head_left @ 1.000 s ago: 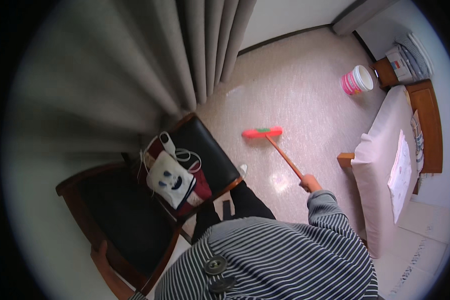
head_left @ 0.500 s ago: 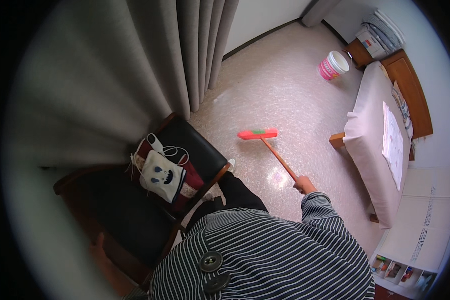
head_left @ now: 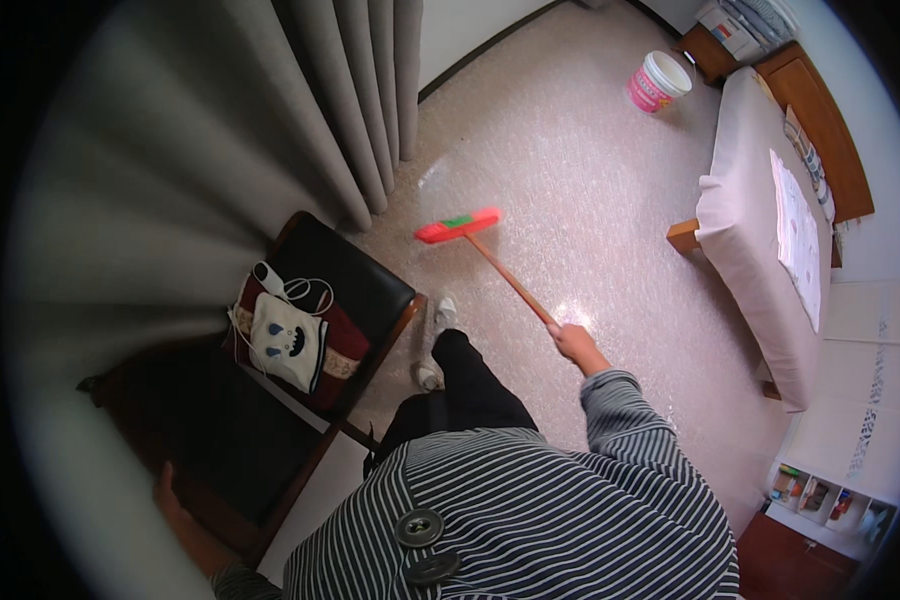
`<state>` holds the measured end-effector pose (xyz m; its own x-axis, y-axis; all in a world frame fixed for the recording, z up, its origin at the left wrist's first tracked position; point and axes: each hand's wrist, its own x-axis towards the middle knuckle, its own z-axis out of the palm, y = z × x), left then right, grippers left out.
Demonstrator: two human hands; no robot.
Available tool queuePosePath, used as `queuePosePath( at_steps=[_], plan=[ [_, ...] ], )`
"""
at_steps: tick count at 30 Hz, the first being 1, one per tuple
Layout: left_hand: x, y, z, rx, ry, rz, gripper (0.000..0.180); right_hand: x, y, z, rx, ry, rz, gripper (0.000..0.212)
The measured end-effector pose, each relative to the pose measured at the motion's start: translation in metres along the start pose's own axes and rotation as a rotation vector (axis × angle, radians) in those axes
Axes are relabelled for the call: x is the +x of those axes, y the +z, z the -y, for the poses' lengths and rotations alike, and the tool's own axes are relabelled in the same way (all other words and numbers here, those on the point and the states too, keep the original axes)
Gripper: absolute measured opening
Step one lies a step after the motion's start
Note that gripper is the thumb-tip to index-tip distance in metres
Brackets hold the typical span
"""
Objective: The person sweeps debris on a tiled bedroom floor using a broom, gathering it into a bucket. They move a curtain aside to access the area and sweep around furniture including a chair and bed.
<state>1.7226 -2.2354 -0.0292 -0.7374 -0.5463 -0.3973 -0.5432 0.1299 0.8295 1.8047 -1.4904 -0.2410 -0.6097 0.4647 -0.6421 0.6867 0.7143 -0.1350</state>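
My right hand (head_left: 574,346) is closed around the orange stick handle of a broom (head_left: 518,284). Its red head with a green patch (head_left: 457,223) is low over the pale speckled floor, ahead and to the left of me. My left hand (head_left: 173,492) is at the wooden edge of a black-padded chair (head_left: 358,268) at my left, one finger pointing up along it; the other fingers are hidden. On the chair lie a dark red cloth (head_left: 342,345), a white pouch (head_left: 288,340) with a dark cartoon face, and a white corded device (head_left: 267,278).
Grey curtains (head_left: 355,110) hang at the left behind the chair. A pink and white bucket (head_left: 660,82) stands on the floor at the far right. A bed (head_left: 745,230) with a wooden leg (head_left: 682,236) runs along the right, with a white cabinet (head_left: 835,390) nearer me.
The broom head has swung to the left and away from me, with my right hand moving left and forward. The view has shifted, and my feet show more. My left hand stays by the chair.
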Motion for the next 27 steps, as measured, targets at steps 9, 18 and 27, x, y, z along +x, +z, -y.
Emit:
queuePosePath(
  at_steps=[9, 18, 27],
  plan=[
    [-0.049, 0.051, -0.042, 0.157, 0.092, -0.258, 0.065, 0.006, 0.058, 0.0, -0.03, 0.048, 0.049, 0.044],
    [-0.111, 0.171, -0.014, 0.493, 0.677, -0.277, 0.041, -0.206, 0.143, -0.293, -0.082, 0.315, 0.17, 0.039],
    [-0.221, 0.311, -0.024, 0.556, 0.964, 0.014, 0.041, -0.274, 0.099, -0.406, -0.145, 0.391, 0.321, 0.046]
  ],
)
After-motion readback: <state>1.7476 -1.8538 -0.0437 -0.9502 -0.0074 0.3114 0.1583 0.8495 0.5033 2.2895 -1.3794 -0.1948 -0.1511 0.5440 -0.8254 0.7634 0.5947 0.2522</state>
